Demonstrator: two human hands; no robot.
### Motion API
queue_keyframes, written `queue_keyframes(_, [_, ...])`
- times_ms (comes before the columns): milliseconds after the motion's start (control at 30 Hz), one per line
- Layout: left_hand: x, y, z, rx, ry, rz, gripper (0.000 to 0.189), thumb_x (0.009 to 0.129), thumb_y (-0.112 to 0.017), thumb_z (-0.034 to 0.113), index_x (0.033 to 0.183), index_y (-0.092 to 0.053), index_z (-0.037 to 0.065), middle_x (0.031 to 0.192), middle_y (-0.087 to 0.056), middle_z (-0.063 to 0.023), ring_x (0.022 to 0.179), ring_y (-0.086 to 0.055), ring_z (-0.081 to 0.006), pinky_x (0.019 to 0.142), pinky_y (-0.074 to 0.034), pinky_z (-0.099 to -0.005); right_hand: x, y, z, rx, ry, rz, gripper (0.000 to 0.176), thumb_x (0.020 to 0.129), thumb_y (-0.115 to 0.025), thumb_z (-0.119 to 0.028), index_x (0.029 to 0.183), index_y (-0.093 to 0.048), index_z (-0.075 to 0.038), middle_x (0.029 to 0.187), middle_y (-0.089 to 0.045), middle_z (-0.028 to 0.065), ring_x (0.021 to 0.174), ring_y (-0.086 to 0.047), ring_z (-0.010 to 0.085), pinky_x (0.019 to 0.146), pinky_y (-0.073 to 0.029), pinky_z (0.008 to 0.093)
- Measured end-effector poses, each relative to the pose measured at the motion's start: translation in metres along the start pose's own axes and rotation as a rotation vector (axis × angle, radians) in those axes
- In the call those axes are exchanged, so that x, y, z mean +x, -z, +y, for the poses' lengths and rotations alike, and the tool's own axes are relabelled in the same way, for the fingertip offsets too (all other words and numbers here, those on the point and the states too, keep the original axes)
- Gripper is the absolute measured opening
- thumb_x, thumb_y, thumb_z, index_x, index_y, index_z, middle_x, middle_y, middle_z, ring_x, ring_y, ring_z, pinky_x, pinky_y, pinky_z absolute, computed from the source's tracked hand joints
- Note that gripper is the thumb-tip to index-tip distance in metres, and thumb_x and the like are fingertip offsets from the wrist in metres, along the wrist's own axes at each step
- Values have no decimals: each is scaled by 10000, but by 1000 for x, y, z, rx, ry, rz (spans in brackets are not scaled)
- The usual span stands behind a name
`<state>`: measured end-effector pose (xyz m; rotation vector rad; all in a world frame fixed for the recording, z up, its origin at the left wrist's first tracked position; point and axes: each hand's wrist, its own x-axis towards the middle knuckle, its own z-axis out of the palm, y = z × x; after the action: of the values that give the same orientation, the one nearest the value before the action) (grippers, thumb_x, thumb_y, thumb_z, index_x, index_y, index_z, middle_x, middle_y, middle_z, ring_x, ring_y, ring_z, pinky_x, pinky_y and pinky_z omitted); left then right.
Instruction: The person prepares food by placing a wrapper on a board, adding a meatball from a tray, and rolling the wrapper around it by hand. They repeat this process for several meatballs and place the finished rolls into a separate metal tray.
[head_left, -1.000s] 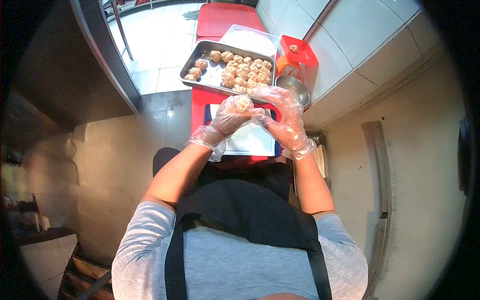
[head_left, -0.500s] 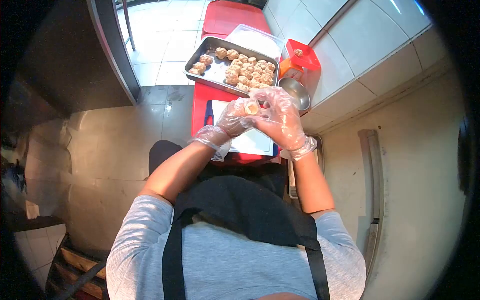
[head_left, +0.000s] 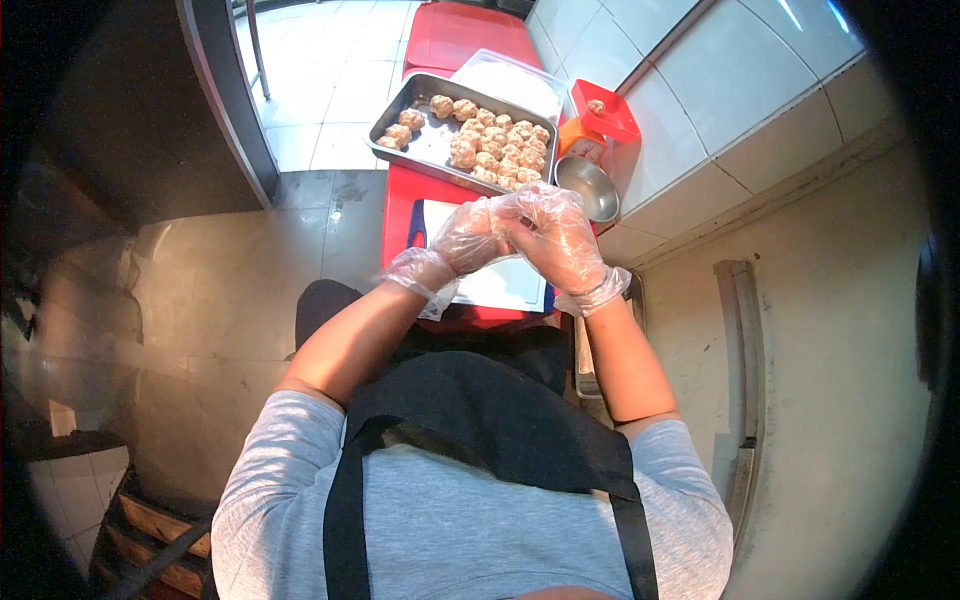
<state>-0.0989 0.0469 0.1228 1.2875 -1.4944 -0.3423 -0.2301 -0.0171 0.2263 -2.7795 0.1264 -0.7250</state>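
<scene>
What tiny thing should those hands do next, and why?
I'd guess the right hand should lift its fingers a little off the left hand. They meet above the board, hiding whatever may be between them, so opening up would show its shape. The lumpy balls in the tray could be compared with it.

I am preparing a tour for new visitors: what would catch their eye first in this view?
Probably the metal tray full of lumpy balls, crowded toward its right side, at the top centre. Just below it, the left hand and right hand, in clear plastic gloves, meet over a white board.
</scene>
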Motion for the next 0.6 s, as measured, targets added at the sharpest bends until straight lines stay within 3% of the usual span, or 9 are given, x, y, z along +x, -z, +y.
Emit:
queue_keyframes(67, [1, -6, -5, -225, -95, 90, 469, 778, -733, 363, 1176, -612, 144, 1010, -689, -148, 964, -650, -342, 825, -519, -404, 0, 2, 0, -28, 53, -15, 145, 766, -681, -57, 910, -697, -47, 876, -653, 158, 856, -634, 335, 741, -499, 422])
queue_keyframes(167, [-1, -4, -7, 23, 5, -8, 446, 777, -737, 354, 1148, -632, 131, 1014, -696, -131, 967, -655, -330, 840, -517, -394, 1, 6, 8, 9, 91, -77, 156, 759, -678, -58, 914, -694, -54, 893, -647, 146, 860, -630, 335, 743, -502, 424])
queue_keyframes(233, [-2, 0, -10, -16, 85, -127, 389, 791, -731, 317, 1116, -649, 119, 1049, -692, -119, 971, -656, -320, 837, -518, -391, 1, 8, 11, 90, 128, -79, 139, 740, -676, -78, 878, -695, -70, 859, -638, 123, 824, -625, 327, 733, -500, 434])
queue_keyframes(267, [-2, 2, -11, -35, 126, -186, 361, 798, -729, 298, 1100, -658, 114, 1066, -690, -113, 972, -656, -315, 835, -518, -389, 0, 10, 12, 84, 135, -100, 186, 744, -682, -62, 930, -693, -67, 895, -641, 128, 855, -626, 327, 752, -505, 425])
queue_keyframes(367, [-2, -1, -9, -471, 97, -167, 277, 822, -698, 262, 1057, -677, 117, 1070, -687, -109, 940, -662, -303, 813, -521, -391, -8, 8, 15, 76, 149, -106, 289, 752, -696, -37, 1039, -688, -66, 985, -646, 137, 929, -626, 330, 810, -513, 410])
queue_keyframes(467, [1, 6, -15, -108, -173, -163, 247, 829, -679, 247, 1043, -682, 122, 1027, -691, -117, 928, -663, -306, 803, -519, -396, -15, -1, 12, 48, 147, -43, 279, 770, -692, -80, 1049, -689, -70, 1038, -644, 135, 969, -620, 338, 878, -497, 420])
queue_keyframes(500, [1, 6, -17, 18, -144, -190, 353, 831, -691, 335, 1062, -695, 69, 1060, -702, -91, 971, -654, -241, 849, -496, -362, -15, -2, 10, 16, 149, -53, 265, 790, -683, -109, 1052, -688, -68, 1058, -643, 137, 988, -618, 340, 906, -486, 423])
queue_keyframes(600, [-1, -3, -26, -90, -237, -84, 340, 838, -702, 315, 1065, -684, 62, 1037, -699, -81, 923, -646, -191, 807, -506, -342, -16, -4, 22, 115, 145, -50, 256, 864, -624, -188, 1088, -688, -82, 1088, -654, 147, 1039, -613, 328, 935, -475, 423])
